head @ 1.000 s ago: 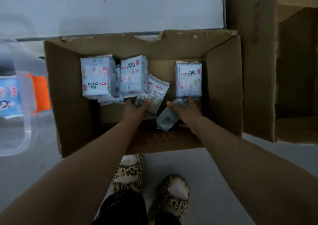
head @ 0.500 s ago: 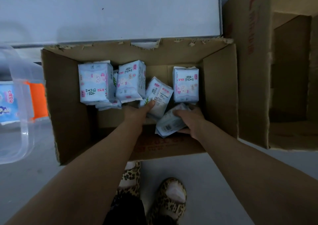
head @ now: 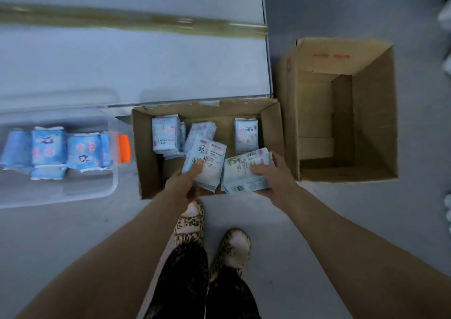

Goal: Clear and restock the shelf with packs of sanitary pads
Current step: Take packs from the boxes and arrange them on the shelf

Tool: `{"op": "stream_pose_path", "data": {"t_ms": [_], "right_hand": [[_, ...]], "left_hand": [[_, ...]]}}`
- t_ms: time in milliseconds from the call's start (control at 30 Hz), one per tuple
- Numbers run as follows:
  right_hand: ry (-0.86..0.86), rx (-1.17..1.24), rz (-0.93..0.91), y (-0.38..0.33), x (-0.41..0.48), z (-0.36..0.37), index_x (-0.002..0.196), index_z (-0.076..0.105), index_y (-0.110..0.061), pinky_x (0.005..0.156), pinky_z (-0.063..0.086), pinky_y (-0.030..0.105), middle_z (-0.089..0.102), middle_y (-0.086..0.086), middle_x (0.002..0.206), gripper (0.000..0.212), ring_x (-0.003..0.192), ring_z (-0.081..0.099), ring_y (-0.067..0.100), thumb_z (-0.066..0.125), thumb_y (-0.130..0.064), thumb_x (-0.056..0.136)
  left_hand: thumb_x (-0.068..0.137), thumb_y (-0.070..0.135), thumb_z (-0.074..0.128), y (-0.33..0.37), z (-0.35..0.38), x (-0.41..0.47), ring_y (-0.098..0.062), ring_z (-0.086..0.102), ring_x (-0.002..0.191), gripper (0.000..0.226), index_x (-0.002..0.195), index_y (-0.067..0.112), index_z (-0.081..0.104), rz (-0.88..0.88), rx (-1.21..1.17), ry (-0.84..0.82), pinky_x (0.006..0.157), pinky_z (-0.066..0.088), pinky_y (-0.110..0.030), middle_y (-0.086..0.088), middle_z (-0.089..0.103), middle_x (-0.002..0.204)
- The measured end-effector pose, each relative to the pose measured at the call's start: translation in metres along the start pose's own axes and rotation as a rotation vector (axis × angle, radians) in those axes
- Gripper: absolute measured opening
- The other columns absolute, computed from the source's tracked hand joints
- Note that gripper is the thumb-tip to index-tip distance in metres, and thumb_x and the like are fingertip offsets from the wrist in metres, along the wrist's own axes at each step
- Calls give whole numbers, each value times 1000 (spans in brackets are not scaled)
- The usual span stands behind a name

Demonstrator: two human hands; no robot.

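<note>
An open cardboard box (head: 146, 147) on the floor holds several pale blue packs of sanitary pads (head: 166, 137). My left hand (head: 186, 180) grips one pale pack with a leaf print (head: 207, 162), lifted above the box's near side. My right hand (head: 273, 174) holds a second leaf-print pack (head: 244, 172) lying flat, barcode towards me. Both packs sit side by side, almost touching. The white shelf (head: 146, 69) lies beyond the box and looks bare.
A clear plastic bin (head: 73, 191) with an orange latch stands at the left, holding several blue packs (head: 48, 147). A taller cardboard box (head: 371, 113) stands at the right, nothing showing inside. My feet in leopard slippers (head: 212, 235) stand on grey floor just before the box.
Both hands have lifted up and back out of the box, each with a pack. The view has pulled back and higher, showing the shelf, the bin and the right box.
</note>
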State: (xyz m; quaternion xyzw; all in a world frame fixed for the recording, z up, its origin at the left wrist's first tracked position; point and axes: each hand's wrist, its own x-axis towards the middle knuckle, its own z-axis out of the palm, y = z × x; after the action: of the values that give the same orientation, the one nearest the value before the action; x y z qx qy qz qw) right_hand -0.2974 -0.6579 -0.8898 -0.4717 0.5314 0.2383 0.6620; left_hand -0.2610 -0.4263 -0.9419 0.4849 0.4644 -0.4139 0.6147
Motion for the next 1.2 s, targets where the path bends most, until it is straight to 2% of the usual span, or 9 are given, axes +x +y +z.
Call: {"op": "stream_pose_path", "data": {"t_ms": [67, 167, 367, 567, 667, 767, 867, 1067, 1200], "right_hand": [[-25, 21, -32, -17, -44, 0, 131, 51, -26, 74, 62, 45, 67, 5, 118, 60, 102, 69, 28, 76, -1, 82], [-72, 91, -68, -42, -110, 3, 132, 52, -21, 81, 61, 54, 68, 7, 123, 70, 105, 71, 32, 87, -6, 73], [-217, 82, -220, -92, -240, 16, 129, 63, -12, 94, 57, 48, 74, 9, 118, 59, 109, 71, 28, 85, -16, 75], [-206, 110, -346, -131, -354, 55, 128, 59, -4, 73, 62, 38, 76, 10, 109, 60, 100, 74, 24, 85, -19, 77], [-278, 105, -432, -146, -402, 91, 127, 62, -1, 73, 62, 40, 75, 13, 110, 63, 99, 74, 27, 84, -18, 71], [-359, 128, -484, -152, -449, 141, 123, 65, 4, 71, 61, 36, 76, 15, 107, 60, 93, 74, 25, 81, -17, 69], [-428, 158, -484, -148, -497, 197, 128, 63, 1, 80, 59, 40, 72, 17, 117, 64, 111, 68, 30, 82, -17, 70], [-576, 233, -531, -131, -590, 295, 126, 62, -9, 90, 57, 53, 74, 16, 112, 47, 101, 71, 32, 76, -21, 83], [-626, 284, -609, -128, -643, 344, 128, 62, -12, 78, 61, 44, 73, 14, 116, 45, 106, 71, 29, 75, -24, 86]], "left_hand": [[61, 38, 93, 22, 8, -59, -29, 73, 96, 74, 125, 13, 64, 62, -13, 6, 79, 62, -40, -10, 73, 113], [84, 19, 76, 50, 14, -134, -26, 73, 92, 42, 123, 9, 63, 131, -95, -29, 57, 61, -26, -13, 70, 116], [72, 16, 77, 108, 17, -285, -28, 70, 103, 58, 127, 4, 62, 283, -252, -164, 62, 62, -30, -14, 70, 121], [83, 29, 72, 157, -17, -420, -34, 70, 104, 58, 131, 0, 57, 438, -223, -268, 65, 61, -29, -20, 69, 121], [91, 36, 59, 182, -44, -478, -31, 69, 101, 46, 121, 1, 63, 514, -216, -390, 64, 60, -27, -18, 73, 110], [94, 48, 53, 208, -80, -529, -32, 66, 110, 54, 122, 4, 64, 557, -283, -487, 70, 63, -35, -20, 70, 118], [96, 55, 45, 234, -131, -574, -34, 64, 112, 59, 120, 4, 63, 599, -336, -512, 72, 63, -40, -20, 68, 121], [98, 24, 61, 283, -230, -659, -24, 70, 78, 13, 103, 12, 60, 811, -242, -331, 63, 61, -34, -15, 71, 102], [95, 13, 64, 310, -283, -701, -25, 71, 79, 19, 112, 15, 56, 911, -224, -355, 63, 62, -38, -16, 69, 114]]}}
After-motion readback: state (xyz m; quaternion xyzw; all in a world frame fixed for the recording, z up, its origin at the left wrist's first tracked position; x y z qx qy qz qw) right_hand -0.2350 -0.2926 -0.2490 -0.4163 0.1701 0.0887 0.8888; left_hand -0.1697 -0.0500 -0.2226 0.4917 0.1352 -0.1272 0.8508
